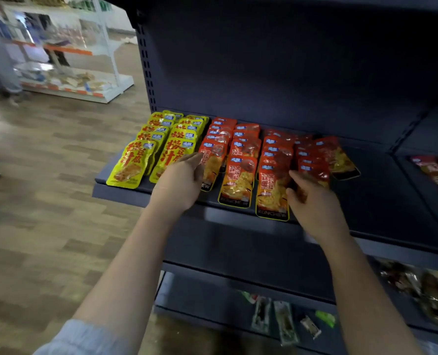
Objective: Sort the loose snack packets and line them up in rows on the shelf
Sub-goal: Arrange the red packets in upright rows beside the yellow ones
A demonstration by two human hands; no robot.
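At the left of the shelf [125, 184], mid-frame, two rows of yellow packets [133, 162] lie overlapped like shingles, their long axes running from the front lip back toward the rear panel. My left hand [179, 183] rests over the front of the second yellow row, fingers loosely spread and gripping nothing, fingertips touching the edge of the first red row [212, 160]. To its right, three rows of red packets [238, 175] run the same way, front to back, and look orderly. Right of centre, my right hand [312, 201] has its fingers curled onto the front of the fourth red row [312, 160], though I cannot tell whether they pinch a packet or merely press on it. Beside that row one loose red packet [341, 157] lies skewed, its long axis swung toward the lower right. It sits just up and right of my right fingertips, well apart from my left hand, so straightening it looks like the right hand's job. More stray packets [435, 170] lie at the right edge.
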